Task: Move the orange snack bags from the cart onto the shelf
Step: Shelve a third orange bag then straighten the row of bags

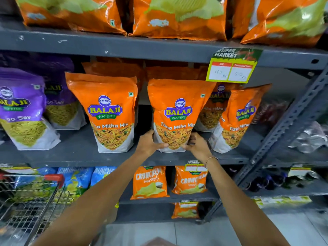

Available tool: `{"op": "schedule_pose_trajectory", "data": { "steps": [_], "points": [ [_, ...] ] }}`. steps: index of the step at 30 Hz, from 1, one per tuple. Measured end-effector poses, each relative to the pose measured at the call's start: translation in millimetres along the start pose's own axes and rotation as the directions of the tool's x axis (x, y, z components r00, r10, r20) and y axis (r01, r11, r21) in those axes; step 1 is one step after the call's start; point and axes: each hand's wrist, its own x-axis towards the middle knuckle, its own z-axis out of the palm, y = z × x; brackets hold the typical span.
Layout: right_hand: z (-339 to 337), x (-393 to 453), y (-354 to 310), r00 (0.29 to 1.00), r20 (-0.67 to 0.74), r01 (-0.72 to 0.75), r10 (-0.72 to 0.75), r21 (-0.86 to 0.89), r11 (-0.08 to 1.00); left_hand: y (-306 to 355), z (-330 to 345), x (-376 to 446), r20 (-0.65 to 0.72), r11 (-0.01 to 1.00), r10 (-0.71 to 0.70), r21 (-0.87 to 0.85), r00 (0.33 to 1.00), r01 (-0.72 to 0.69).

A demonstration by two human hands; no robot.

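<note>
Both forearms reach up from below. Wire cart [26,206] low left. Shelf [79,155]: purple Balaji "Sev" bag [21,110], orange Balaji Wafers "Mitha Mix" bag [108,112]. Left hand [150,142] and right hand [197,145] clasp the base of the upright "Tikha Mitha Mix" bag [177,110] on the shelf.

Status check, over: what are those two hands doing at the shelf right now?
Left hand and right hand each have a grip on the middle orange bag, low down. Bag upright on the middle shelf. Orange bags either side, nothing blocking.

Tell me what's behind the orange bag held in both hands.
Behind the held bag, the tops of more orange bags show in the row. Their lower parts and the shelf behind are hidden.
</note>
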Motion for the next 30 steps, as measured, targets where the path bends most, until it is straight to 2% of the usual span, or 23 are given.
{"op": "schedule_pose_trajectory", "data": {
  "steps": [6,9,11,14,15,16,19,20,22,24,26,28,30],
  "points": [
    [2,0,-6,0.999,-0.033,0.011,-0.011,-0.025,1.000,-5,-5,3,0.016,0.997,-0.016,-0.074,1.000,0.017],
    [-4,-2,-6,1.000,0.019,0.018,-0.017,-0.043,0.999,-10,-1,0,-0.006,0.993,-0.002,-0.121,1.000,0.001],
    [-13,-5,-1,0.999,0.043,-0.001,0.004,-0.089,0.996,-12,10,-7,-0.100,0.978,0.016,-0.207,0.995,-0.036],
    [-42,-13,13,0.999,-0.014,-0.047,0.045,-0.311,0.949,1,32,-34,-0.387,0.978,-0.019,-0.200,0.922,-0.064],
    [-55,-17,20,0.997,-0.041,-0.075,0.064,-0.394,0.916,9,39,-42,-0.443,0.980,0.035,-0.159,0.896,-0.118],
    [-68,-21,28,0.992,-0.078,-0.127,0.103,-0.455,0.881,18,47,-48,-0.442,0.972,0.115,-0.133,0.890,-0.192],
    [-110,-33,41,0.926,-0.326,-0.330,0.188,-0.463,0.823,48,70,-52,-0.236,0.916,0.367,-0.076,0.900,-0.393],
    [-123,-36,42,0.909,-0.385,-0.338,0.163,-0.448,0.828,59,79,-48,-0.173,0.893,0.432,-0.050,0.885,-0.446],
    [-143,-33,42,0.898,-0.425,-0.312,0.112,-0.436,0.844,82,98,-35,-0.023,0.890,0.453,-0.039,0.891,-0.453],
    [-157,-24,45,0.901,-0.395,-0.320,0.179,-0.328,0.889,102,120,-18,0.126,0.933,0.359,-0.053,0.925,-0.355],
    [-165,-15,51,0.925,-0.288,-0.316,0.248,-0.219,0.923,119,136,-2,0.244,0.957,0.290,-0.060,0.925,-0.284],
    [-172,-10,57,0.969,-0.144,-0.225,0.199,-0.197,0.954,123,157,15,0.285,0.948,0.318,-0.124,0.904,-0.294],
    [-179,-5,70,0.975,-0.034,-0.224,0.222,-0.176,0.959,113,181,35,0.280,0.946,0.320,-0.156,0.905,-0.286]
  ]
}}
